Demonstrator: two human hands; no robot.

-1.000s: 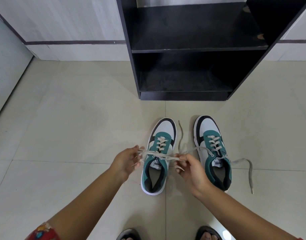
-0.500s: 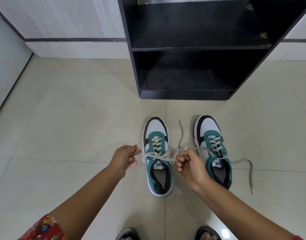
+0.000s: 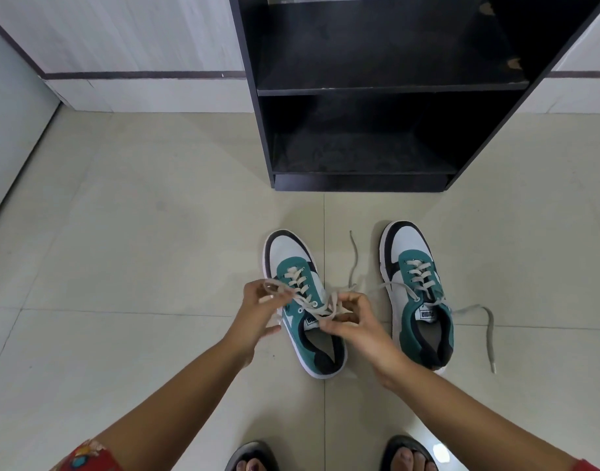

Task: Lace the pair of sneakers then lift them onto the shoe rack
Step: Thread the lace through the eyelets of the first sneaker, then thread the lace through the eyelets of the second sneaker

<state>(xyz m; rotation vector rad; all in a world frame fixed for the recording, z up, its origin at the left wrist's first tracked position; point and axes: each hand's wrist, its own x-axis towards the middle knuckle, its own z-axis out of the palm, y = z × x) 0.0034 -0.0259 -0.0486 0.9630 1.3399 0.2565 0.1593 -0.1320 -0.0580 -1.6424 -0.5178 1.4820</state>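
- Both sneakers stood on the tiled floor [image 3: 121,232], toes toward the rack [image 3: 359,86], which stood just beyond them with both shelves bare.
- The left sneaker [image 3: 303,300] lay between the two hands; its long axis ran from the toe, far and slightly left, to the heel, near and slightly right.
- The left hand [image 3: 257,311] sat just left of that shoe, at the level of the top eyelets, fingers pinched on a loop of lace [image 3: 278,288].
- The right hand [image 3: 356,321] sat just right of the tongue, thumb and forefinger closed on the other strand of that lace where the two ends crossed.
- So the lace ran across the shoe's width, at right angles to its long axis; the tie, as I judge it, would be drawn outward, left hand leftward and right hand rightward.
- The right sneaker [image 3: 417,294] stood well apart from the left hand and just beside the right wrist; the right hand was clearly the nearer to it.
- Its lace [image 3: 489,334] was threaded but untied: one end trailed on the floor to the right, the other toward the gap between the shoes.
- By my reckoning that shoe was next, and neither shoe was ready for the rack.
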